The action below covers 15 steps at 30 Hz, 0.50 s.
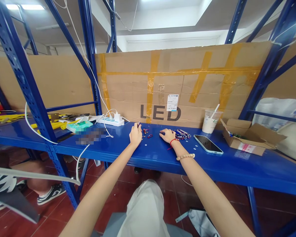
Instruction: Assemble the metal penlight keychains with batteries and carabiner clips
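My left hand (135,133) is closed in a pinch above the blue shelf top. A small dark bit shows at its fingertips, too small to name. Just right of it lie a few small red metal pieces (145,131) and a small red clip (150,136) that looks like a carabiner. My right hand (167,135) rests low over the shelf, fingers curled, with something small and bluish partly hidden under them. Against its right side is a pile of small shiny blue, purple and red metal clips (183,134).
Right of the pile are a phone (208,144), a cup with a straw (209,121) and an open cardboard box (251,136). A power strip (112,121) with cables and a green packet (79,126) lie left. Cardboard (128,89) stands behind; a blue post (37,85) rises left.
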Tool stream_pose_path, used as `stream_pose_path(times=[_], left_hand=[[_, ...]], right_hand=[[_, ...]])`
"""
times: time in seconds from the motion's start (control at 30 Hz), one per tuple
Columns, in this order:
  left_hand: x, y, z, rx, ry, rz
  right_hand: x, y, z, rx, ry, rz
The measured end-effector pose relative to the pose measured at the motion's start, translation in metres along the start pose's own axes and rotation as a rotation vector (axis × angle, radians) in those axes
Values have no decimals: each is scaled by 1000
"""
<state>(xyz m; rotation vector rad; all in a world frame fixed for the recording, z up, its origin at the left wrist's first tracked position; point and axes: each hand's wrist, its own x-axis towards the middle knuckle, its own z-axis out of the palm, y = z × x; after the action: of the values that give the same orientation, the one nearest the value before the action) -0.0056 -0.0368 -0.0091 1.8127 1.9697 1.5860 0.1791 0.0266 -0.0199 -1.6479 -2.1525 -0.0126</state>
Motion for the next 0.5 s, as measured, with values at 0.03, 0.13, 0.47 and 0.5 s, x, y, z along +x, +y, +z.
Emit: stream_pose_path(times=[0.03, 0.13, 0.47, 0.5], left_hand=[[0, 0, 0, 2, 0, -2], [0, 0, 0, -4, 0, -6], [2, -4, 2, -67, -9, -165], [2, -4, 3, -66, -17, -174]], right_hand=[[-1, -1, -2, 9, 8, -4], [-5, -3, -6, 31, 23, -8], [-8, -5, -6, 37, -42, -90], [-8, -4, -6, 30, -37, -87]])
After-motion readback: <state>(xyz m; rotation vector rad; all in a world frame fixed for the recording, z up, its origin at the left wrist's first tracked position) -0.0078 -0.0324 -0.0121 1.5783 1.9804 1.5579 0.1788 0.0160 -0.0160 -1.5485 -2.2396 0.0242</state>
